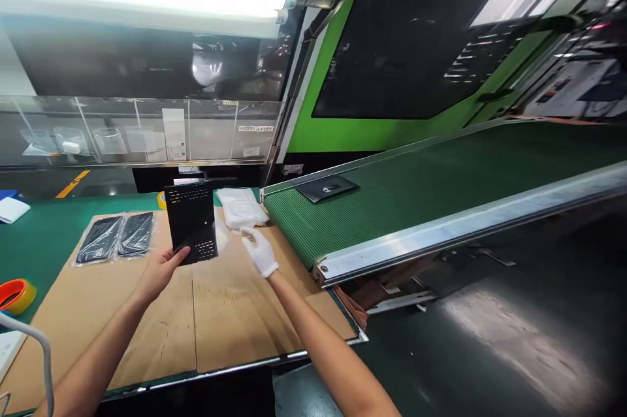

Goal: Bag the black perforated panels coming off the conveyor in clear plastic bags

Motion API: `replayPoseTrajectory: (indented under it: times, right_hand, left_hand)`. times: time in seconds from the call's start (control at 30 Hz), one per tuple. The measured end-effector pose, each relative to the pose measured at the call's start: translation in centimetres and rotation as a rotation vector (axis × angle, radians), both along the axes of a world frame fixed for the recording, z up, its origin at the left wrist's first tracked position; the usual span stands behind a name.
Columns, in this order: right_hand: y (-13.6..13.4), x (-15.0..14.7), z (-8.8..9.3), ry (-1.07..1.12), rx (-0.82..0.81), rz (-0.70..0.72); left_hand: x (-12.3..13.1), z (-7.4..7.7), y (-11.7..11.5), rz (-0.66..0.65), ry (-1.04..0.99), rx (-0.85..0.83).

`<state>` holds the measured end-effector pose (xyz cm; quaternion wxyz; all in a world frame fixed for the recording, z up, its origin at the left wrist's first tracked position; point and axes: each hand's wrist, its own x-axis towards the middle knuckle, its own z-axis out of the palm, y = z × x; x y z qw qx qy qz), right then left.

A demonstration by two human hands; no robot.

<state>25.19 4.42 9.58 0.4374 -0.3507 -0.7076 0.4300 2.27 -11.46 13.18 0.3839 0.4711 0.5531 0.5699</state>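
Note:
My bare left hand (165, 266) grips a thin black rectangular panel (192, 224) by its lower left corner. The panel stands upright above the cardboard and has rows of small slots near its top and bottom ends. To its right, my right hand (260, 253) wears a white glove. Its thumb and fingers are apart, with nothing visible between them. Just beyond that hand lies a stack of clear plastic bags (241, 208). On the left, two black panels in clear bags, one (100, 239) beside the other (136, 234), lie flat on the cardboard.
Cardboard (147, 338) covers the green table. A green conveyor belt (421, 182) with metal side rails runs off to the right, carrying another black panel (328, 188). An orange-and-yellow tape roll (24, 299) and a white cable (44, 345) are at left. Clear bins (210, 133) line the back.

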Motion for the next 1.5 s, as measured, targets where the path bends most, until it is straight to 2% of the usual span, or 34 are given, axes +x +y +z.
replayPoseTrajectory:
  times: [0.1,0.2,0.27,0.33,0.47,0.77,0.93,1.0,1.17,1.5]
  right_hand:
    - [-1.3,1.5,1.5,0.075,-0.098,0.193]
    - [-4.2,0.3,2.1,0.171,-0.23,0.421]
    - [-6.0,-0.9,2.2,0.241,-0.268,0.425]
    - [-7.1,-1.8,2.1,0.311,-0.277,0.362]
    - [-7.7,-2.4,2.2,0.355,-0.295,0.295]
    - [-7.8,-3.0,3.6,0.245,-0.242,0.497]
    - [-8.1,-3.3,3.9,0.266,-0.256,0.55]
    - [-8.1,-3.4,3.8,0.299,-0.274,0.498]
    - [-7.8,-3.4,2.9,0.331,-0.211,0.17]
    - [-8.0,-5.2,1.8,0.435,-0.111,0.114]
  left_hand:
    - [0.6,0.3,-0.7,-0.051,-0.05,-0.022]
    - [1.6,0.4,-1.4,-0.133,-0.072,-0.035]
    - [2.0,0.4,-2.1,-0.166,-0.099,-0.03]
    - [1.8,0.3,-3.0,-0.167,-0.128,-0.005]
    - [1.0,0.0,-4.5,-0.151,-0.172,-0.005]
    - [1.3,-0.1,-5.2,-0.022,-0.289,0.037]
    - [1.4,-0.5,-4.6,0.064,-0.479,0.053]
    - [1.2,-0.8,-4.1,0.13,-0.55,0.074]
    - [0.6,-1.9,-3.4,0.218,-0.575,0.141]
    - [-0.2,-2.8,-2.7,0.29,-0.524,0.178]
